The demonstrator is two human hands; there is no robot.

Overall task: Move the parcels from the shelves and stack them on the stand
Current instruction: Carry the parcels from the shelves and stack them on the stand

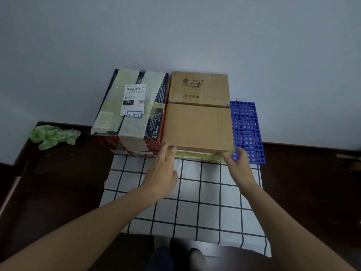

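Observation:
A plain brown parcel (197, 126) lies on the blue perforated stand (248, 132), next to the wall. Behind it sits a second brown parcel (198, 88) with dark print. To their left stands a larger taped parcel (129, 106) with a white label reading 3-3-1. My left hand (163, 173) touches the plain parcel's front left corner with fingers spread. My right hand (239, 167) is at its front right corner, fingers apart. Neither hand wraps around the parcel. No shelves are in view.
A white cloth with a black grid (191, 202) covers the floor in front of the stand. A crumpled green plastic bag (52, 135) lies on the dark floor at the left. My feet (179, 257) show at the bottom edge. A pale wall rises behind.

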